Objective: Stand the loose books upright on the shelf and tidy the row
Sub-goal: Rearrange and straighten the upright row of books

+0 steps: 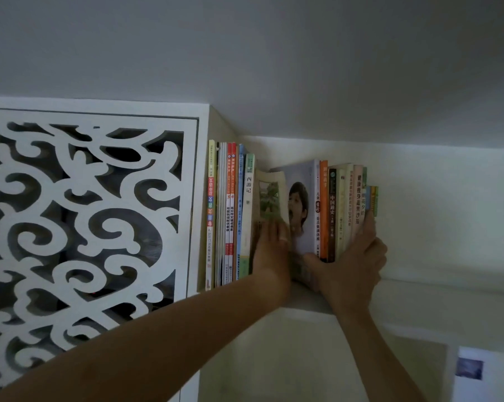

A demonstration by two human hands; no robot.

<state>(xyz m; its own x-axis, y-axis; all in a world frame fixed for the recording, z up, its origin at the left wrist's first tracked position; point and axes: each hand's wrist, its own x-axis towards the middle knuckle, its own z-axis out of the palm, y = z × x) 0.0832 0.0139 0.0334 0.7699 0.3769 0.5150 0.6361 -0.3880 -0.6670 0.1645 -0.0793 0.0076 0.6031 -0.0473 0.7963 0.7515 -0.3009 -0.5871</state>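
Observation:
A high white shelf [436, 287] carries a row of books. A left group [230, 213] stands upright against the cabinet side. In the gap leans a cream book with a plant picture [269, 198], and my left hand [272, 245] lies flat against its cover. To the right stands a book with a child's face on its cover [301, 210], then a group with orange and dark spines [343, 210]. My right hand [352, 265] grips this right group, thumb at its left near the base, fingers round its right end.
A white carved lattice cabinet door [88, 216] fills the left. The ceiling sits close above the books. The shelf runs bare to the right of the row. A white sheet with a small picture [473, 369] hangs on the wall at lower right.

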